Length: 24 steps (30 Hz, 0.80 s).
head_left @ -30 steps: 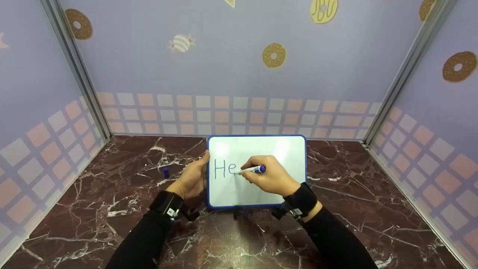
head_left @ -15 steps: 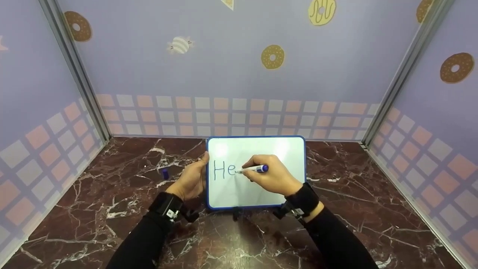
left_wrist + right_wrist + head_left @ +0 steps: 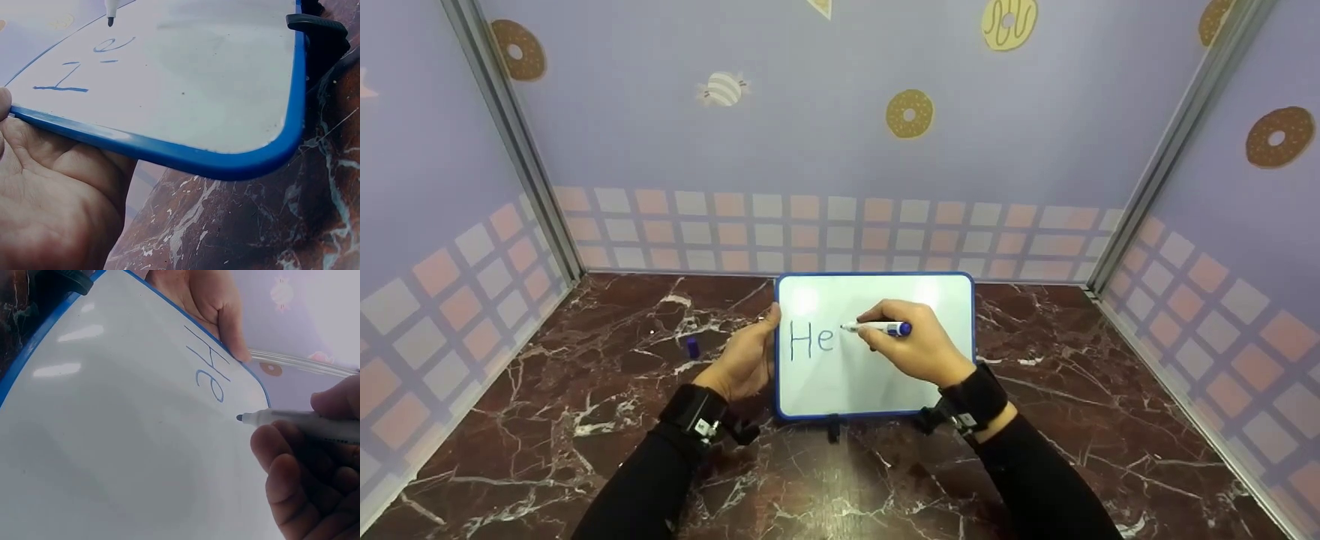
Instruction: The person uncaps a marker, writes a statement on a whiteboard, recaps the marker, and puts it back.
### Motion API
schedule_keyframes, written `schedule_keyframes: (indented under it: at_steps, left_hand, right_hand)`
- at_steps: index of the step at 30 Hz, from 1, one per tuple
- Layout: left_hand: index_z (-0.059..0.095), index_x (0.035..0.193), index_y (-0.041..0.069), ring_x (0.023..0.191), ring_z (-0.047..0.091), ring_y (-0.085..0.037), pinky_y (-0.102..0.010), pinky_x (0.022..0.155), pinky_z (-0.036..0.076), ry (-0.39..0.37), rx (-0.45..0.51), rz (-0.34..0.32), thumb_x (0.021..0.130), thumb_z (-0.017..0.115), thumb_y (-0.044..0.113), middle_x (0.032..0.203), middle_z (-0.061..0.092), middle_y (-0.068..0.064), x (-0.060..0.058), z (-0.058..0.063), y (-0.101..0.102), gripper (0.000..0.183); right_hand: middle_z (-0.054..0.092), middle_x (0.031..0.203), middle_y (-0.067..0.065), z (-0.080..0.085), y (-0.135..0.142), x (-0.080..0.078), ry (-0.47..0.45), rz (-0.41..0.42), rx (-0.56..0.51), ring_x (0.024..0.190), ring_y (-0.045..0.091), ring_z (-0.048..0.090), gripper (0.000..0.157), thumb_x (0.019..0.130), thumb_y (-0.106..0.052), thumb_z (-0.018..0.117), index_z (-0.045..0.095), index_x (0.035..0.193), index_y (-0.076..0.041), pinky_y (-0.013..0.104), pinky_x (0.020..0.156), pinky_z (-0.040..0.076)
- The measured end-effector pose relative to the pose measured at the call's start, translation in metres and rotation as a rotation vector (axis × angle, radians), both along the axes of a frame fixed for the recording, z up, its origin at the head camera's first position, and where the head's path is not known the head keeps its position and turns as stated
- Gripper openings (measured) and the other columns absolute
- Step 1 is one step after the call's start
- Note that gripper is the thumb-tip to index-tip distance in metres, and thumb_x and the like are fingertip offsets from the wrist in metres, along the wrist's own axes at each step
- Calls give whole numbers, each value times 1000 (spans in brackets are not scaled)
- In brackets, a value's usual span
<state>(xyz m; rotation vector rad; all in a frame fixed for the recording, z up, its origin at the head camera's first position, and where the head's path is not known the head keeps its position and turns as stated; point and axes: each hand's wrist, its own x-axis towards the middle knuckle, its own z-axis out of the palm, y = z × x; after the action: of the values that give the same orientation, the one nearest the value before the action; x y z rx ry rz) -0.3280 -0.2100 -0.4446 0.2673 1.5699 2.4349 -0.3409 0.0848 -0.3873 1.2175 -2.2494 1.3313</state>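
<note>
A blue-framed whiteboard [image 3: 877,390] stands tilted on the table with "He" written in blue on its left part. My left hand [image 3: 746,356] holds its left edge, thumb on the front side and the other fingers behind, mostly hidden in the head view. Between thumb and fingers, my right hand [image 3: 915,341] pinches a white marker [image 3: 877,328] with a blue end. In the right wrist view the dark marker tip [image 3: 240,418] is just past the "e"; whether it touches the board I cannot tell. A blue marker cap [image 3: 693,346] lies on the table left of my left hand.
Black clips or feet [image 3: 833,429] show at the board's lower edge. The dark red marbled table [image 3: 585,465] meets a lilac back wall [image 3: 810,135] close behind the board, with side walls left and right.
My right hand has lifted the marker from the end of the "e" and moved it slightly up and to the right. My left hand keeps its hold on the whiteboard.
</note>
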Motion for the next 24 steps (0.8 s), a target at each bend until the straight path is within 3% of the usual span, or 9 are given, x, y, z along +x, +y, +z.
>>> schedule_keyframes:
  at_steps: [8, 19, 24]
  left_hand:
    - [62, 148, 7, 116, 77, -27, -45, 98, 65, -13, -6, 16, 120, 38, 52, 131, 78, -11, 0, 0, 0, 58]
    - [53, 159, 6, 121, 74, -28, -45, 100, 63, 6, -11, -7, 119, 37, 54, 138, 75, -12, 0, -1, 0, 64]
    - [57, 155, 8, 119, 75, -27, -45, 99, 64, -8, 9, -17, 119, 37, 54, 135, 77, -10, 0, 0, 0, 62]
  right_hand:
    - [80, 86, -1, -2, 0, -3, 26, -9, -11, 75, 17, 74, 10, 104, -8, 80, 82, 112, -4, 24, 64, 54]
    - [80, 89, -1, -4, -1, -2, 23, -21, -2, 78, 13, 75, 12, 104, -7, 79, 82, 115, -3, 25, 68, 58]
    - [81, 91, 0, -5, -2, -4, 22, -5, -15, 79, 16, 77, 13, 104, -8, 79, 82, 115, -3, 24, 68, 58]
